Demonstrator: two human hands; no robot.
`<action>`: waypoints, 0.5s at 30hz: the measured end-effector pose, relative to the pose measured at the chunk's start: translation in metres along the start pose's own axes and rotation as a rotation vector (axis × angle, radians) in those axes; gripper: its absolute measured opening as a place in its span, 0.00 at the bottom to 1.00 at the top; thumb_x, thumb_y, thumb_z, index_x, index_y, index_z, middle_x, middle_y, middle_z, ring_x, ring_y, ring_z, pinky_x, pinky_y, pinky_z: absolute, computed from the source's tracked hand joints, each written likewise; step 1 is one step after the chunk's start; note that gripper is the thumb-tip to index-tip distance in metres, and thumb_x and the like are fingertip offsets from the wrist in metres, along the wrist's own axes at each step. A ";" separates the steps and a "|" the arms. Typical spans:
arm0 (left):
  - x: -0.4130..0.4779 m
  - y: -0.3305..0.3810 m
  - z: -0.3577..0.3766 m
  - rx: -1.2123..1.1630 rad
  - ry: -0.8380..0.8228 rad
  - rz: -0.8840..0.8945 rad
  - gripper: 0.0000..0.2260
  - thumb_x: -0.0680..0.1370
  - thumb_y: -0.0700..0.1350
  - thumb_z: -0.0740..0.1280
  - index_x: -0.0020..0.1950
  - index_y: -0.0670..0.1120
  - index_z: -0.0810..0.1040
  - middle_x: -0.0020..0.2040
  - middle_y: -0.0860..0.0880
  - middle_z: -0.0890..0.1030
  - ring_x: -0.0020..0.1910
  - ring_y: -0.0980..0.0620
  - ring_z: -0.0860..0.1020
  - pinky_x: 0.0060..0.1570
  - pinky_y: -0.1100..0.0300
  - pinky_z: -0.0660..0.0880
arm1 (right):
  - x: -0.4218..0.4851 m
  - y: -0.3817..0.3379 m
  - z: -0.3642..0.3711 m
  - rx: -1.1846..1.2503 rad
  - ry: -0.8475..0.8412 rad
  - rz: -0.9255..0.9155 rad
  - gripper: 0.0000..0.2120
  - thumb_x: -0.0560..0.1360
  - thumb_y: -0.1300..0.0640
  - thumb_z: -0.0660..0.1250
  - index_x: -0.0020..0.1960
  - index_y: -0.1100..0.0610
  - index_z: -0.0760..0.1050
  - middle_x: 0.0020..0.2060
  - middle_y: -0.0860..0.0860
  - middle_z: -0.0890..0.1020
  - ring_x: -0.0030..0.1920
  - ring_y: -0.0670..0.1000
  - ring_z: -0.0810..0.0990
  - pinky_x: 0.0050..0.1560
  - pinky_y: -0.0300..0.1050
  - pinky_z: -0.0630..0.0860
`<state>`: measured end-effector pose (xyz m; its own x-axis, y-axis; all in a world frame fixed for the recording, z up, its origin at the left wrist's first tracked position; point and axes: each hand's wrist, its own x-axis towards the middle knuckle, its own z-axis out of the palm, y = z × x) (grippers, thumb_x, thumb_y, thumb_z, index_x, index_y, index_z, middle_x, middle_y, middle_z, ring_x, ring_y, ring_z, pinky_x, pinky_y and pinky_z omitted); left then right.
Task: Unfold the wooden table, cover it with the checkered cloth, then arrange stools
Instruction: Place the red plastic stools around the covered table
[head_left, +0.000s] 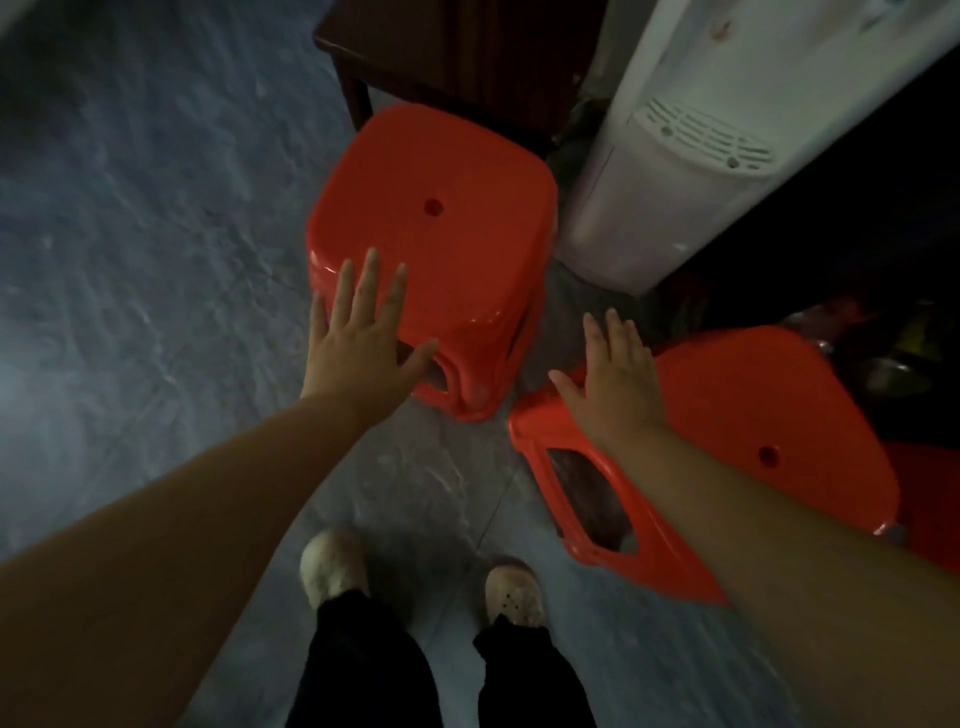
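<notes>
Two red plastic stools stand on the grey floor in front of me. The farther stool (441, 228) looks like a stack of several nested seats, with a small hole in its top. My left hand (363, 338) reaches over its near left corner, fingers straight and spread. The nearer stool (753, 441) is at the right. My right hand (618, 384) lies over its far left corner with straight fingers. Neither hand grips anything. The wooden table and checkered cloth are out of view.
A white water dispenser (691, 156) stands right behind the stools. A dark wooden furniture leg and frame (358, 98) is beyond the farther stool. Dark clutter fills the far right. My two feet (426, 582) in light shoes stand on the open grey floor (130, 234) stretching left.
</notes>
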<state>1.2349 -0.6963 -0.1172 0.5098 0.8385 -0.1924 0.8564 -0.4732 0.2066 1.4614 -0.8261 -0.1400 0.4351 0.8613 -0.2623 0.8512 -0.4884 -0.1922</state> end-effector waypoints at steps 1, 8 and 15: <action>0.015 -0.007 -0.001 -0.003 0.009 -0.005 0.35 0.77 0.64 0.51 0.77 0.52 0.41 0.78 0.48 0.39 0.76 0.47 0.38 0.74 0.43 0.42 | 0.013 -0.011 0.002 0.024 0.003 -0.001 0.36 0.76 0.41 0.58 0.77 0.57 0.49 0.76 0.59 0.52 0.76 0.59 0.50 0.74 0.56 0.51; 0.107 -0.077 0.014 -0.152 -0.053 -0.196 0.38 0.76 0.65 0.55 0.78 0.52 0.41 0.78 0.42 0.39 0.77 0.43 0.40 0.74 0.43 0.45 | 0.091 -0.091 0.030 0.471 0.028 0.191 0.39 0.76 0.43 0.61 0.76 0.63 0.48 0.75 0.62 0.55 0.75 0.58 0.53 0.75 0.51 0.52; 0.154 -0.147 0.043 -0.908 -0.338 -0.452 0.61 0.51 0.71 0.73 0.76 0.44 0.54 0.74 0.41 0.63 0.70 0.44 0.67 0.67 0.47 0.67 | 0.131 -0.138 0.041 0.705 0.146 0.683 0.47 0.71 0.44 0.70 0.76 0.64 0.47 0.74 0.63 0.57 0.73 0.59 0.58 0.71 0.47 0.56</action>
<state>1.1910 -0.5095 -0.2188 0.2761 0.7013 -0.6572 0.6605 0.3583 0.6599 1.3889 -0.6516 -0.1866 0.8395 0.3493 -0.4162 0.0555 -0.8171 -0.5738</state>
